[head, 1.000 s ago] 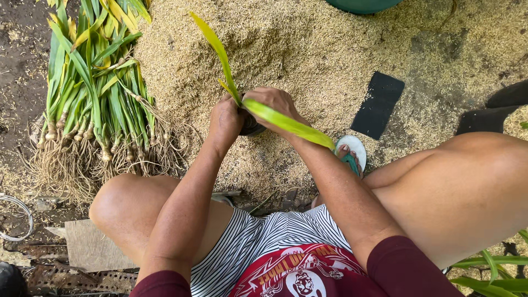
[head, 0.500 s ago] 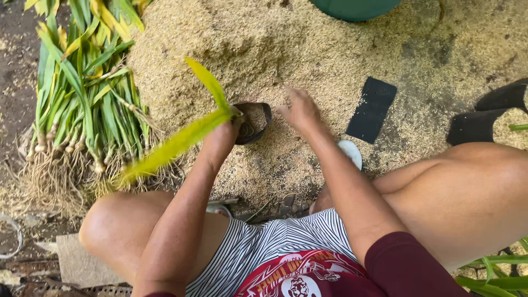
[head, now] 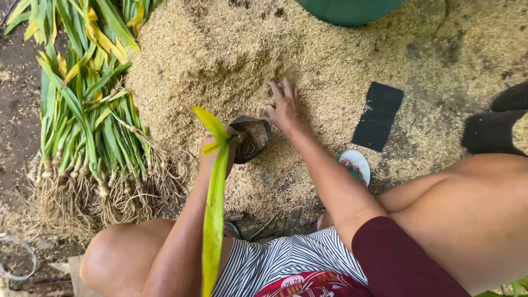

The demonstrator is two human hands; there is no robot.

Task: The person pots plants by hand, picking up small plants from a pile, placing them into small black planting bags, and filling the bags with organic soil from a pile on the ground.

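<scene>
My left hand [head: 217, 151] grips a small dark pot [head: 252, 137] together with a young plant [head: 213, 209] whose long yellow-green leaves hang down toward me. The pot tilts with its mouth up and right, and rice husk lies inside it. My right hand [head: 283, 104] rests with fingers spread on the heap of rice husk [head: 231, 60], just beyond the pot's rim, scooping loose husk toward it.
A bundle of uprooted green plants [head: 88, 137] with pale roots lies on the ground to the left. A black flat bag [head: 378, 116] lies on the husk at right, more black bags [head: 495, 132] farther right, and a green tub [head: 349, 8] at the top edge. My sandalled foot [head: 355, 165] rests near the pot.
My right hand let go of the plant and reached out onto the husk heap. The plant's leaves swung from the right, across the left, and now hang down toward me.
</scene>
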